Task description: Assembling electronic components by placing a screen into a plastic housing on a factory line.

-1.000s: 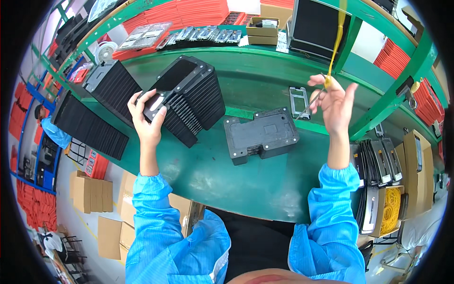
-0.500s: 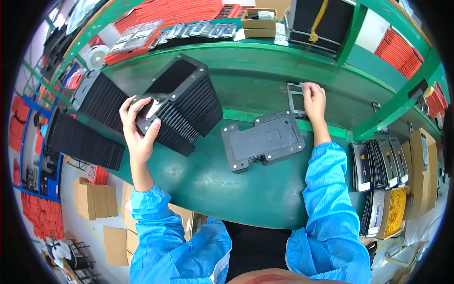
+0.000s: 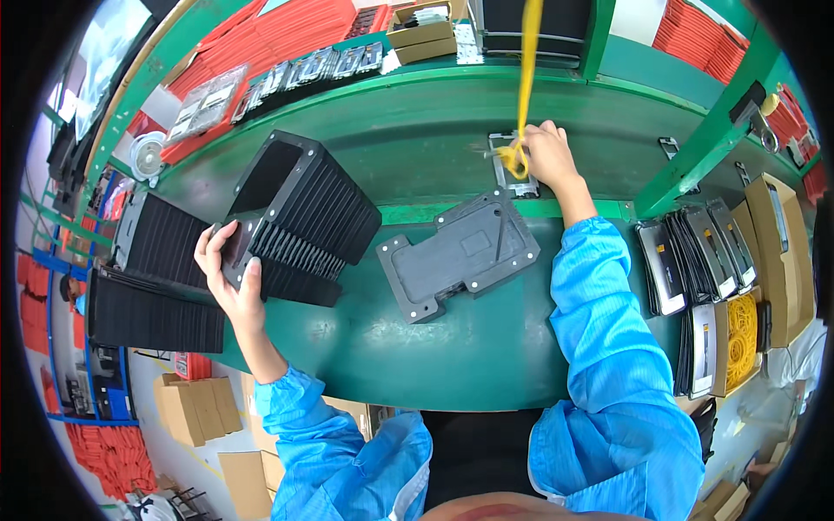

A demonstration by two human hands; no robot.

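My left hand (image 3: 233,280) is closed on the near end of a stack of black trays (image 3: 300,191), thumb and fingers pressing a dark flat face with small round dots. My right hand (image 3: 554,163) bends over a thin silver-grey metal frame (image 3: 525,187) lying on the green surface at the back. Its fingers are pinched at the frame's right edge, and their tips are partly hidden. A knotted yellow strap (image 3: 527,78) hangs in front of the frame. Between my hands lies one black tray (image 3: 452,260) with a shallow recess, round dots and a dark narrow streak across its right part.
More black tray stacks (image 3: 156,313) stand at the left. Dark flat packets (image 3: 662,269), a carton (image 3: 786,260) and a bundle of yellow cord (image 3: 741,339) sit at the right. A green post (image 3: 704,148) rises there. The back shelf carries red trays (image 3: 295,43) and silver parts.
The whole view has shifted, moving the bench things leftward in it. The yellow strap now hangs lower, across the metal frame beside my right hand. Both hands keep to the same things.
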